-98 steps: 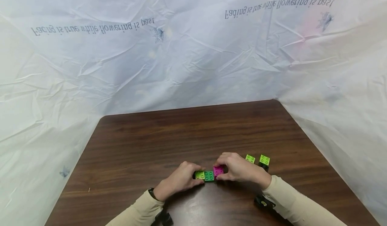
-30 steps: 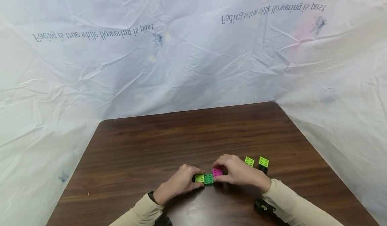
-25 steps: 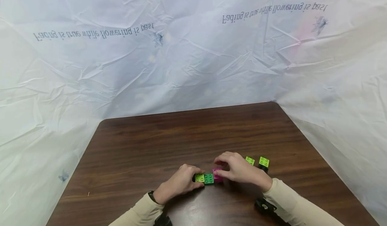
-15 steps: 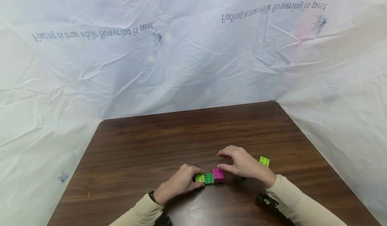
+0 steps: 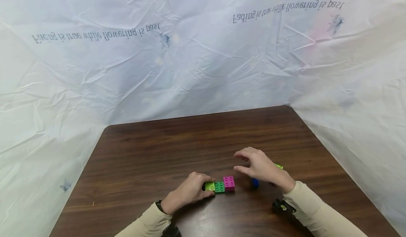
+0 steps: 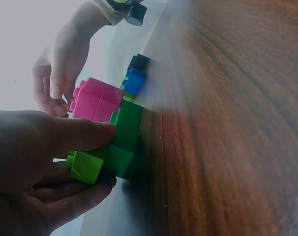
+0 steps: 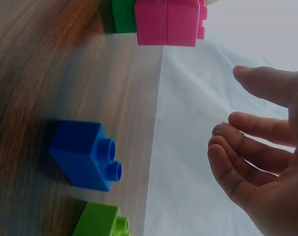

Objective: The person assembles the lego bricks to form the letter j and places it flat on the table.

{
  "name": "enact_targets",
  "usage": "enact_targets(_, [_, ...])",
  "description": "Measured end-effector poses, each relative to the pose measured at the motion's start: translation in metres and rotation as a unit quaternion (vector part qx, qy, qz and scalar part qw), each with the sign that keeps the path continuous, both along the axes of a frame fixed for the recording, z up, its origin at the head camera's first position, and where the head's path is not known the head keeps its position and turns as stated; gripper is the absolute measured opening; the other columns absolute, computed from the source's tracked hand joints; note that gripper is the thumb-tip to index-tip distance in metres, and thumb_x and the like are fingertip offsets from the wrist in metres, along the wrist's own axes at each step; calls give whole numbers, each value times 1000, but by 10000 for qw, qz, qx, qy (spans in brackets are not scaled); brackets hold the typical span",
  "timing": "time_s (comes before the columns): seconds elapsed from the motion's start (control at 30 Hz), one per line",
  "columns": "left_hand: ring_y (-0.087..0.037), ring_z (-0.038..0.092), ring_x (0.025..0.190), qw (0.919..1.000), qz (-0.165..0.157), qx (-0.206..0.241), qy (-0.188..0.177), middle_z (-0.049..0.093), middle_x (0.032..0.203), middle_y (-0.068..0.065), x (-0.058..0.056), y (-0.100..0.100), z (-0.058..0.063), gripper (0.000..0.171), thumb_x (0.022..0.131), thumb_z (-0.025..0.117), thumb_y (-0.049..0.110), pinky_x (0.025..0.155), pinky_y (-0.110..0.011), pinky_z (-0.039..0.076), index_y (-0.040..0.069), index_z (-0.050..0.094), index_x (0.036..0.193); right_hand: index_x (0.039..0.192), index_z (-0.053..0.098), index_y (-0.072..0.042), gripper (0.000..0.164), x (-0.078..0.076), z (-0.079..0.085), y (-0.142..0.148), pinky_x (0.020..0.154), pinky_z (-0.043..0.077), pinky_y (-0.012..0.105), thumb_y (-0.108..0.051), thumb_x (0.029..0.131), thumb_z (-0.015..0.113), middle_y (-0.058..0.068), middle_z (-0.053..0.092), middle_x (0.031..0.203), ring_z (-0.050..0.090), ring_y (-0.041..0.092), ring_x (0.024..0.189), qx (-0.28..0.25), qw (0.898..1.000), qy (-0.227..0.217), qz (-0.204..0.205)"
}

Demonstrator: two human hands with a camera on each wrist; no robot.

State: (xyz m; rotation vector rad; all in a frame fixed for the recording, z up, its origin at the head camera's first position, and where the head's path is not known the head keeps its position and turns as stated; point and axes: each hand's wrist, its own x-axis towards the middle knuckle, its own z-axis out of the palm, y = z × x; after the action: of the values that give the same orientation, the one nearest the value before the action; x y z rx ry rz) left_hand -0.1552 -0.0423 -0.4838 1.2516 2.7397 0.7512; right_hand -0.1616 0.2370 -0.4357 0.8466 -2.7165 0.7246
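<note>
My left hand (image 5: 190, 189) pinches the joined toy bricks between thumb and fingers at their left end. A lime brick (image 6: 87, 166) sits there on a longer green brick (image 6: 127, 123). On the green brick's other end stand two stacked pink bricks (image 7: 167, 22). My right hand (image 5: 261, 166) is apart from them, above and to the right, fingers loosely bent with nothing between them. Below it lies a blue brick (image 7: 80, 152) on the table, studs showing, with a lime brick (image 7: 97, 221) beyond. The right hand partly hides these loose bricks in the head view.
A further lime brick (image 5: 279, 166) shows just past my right hand. A black brick (image 6: 139, 62) is by the blue one in the left wrist view. White printed sheeting (image 5: 203, 71) hangs around the brown wooden table (image 5: 158, 149).
My right hand has let go of the pink bricks and moved right and away over the loose bricks, uncovering the pink ones. The left hand keeps its grip in place.
</note>
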Motion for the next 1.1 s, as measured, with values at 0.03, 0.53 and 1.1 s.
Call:
enact_targets(0.03, [-3,65,92,10000,7,-4,8,74,104,1,0,0,0,36,82,80,27,74,-18,52,9,73,113,111,69,-15,34,0,0,1,74,54,32,-35,84,76,-3,67,104,63,12,88,1,10000,29,-17])
enact_targets(0.53, [-1,64,89,9999,-6,39,129,74,101,1,1,-2,0,37,81,80,26,73,-16,51,9,73,112,113,68,-10,41,-3,-2,12,76,55,38,-32,81,80,5,69,106,63,17,91,-144,9994,-11,-326])
enact_targets(1.1, [-2,64,91,10000,28,5,-63,73,104,1,4,1,3,38,82,79,26,74,-16,51,9,72,115,114,68,-6,44,-6,-11,32,74,53,39,-34,81,79,8,68,107,64,22,92,130,9982,-4,-589])
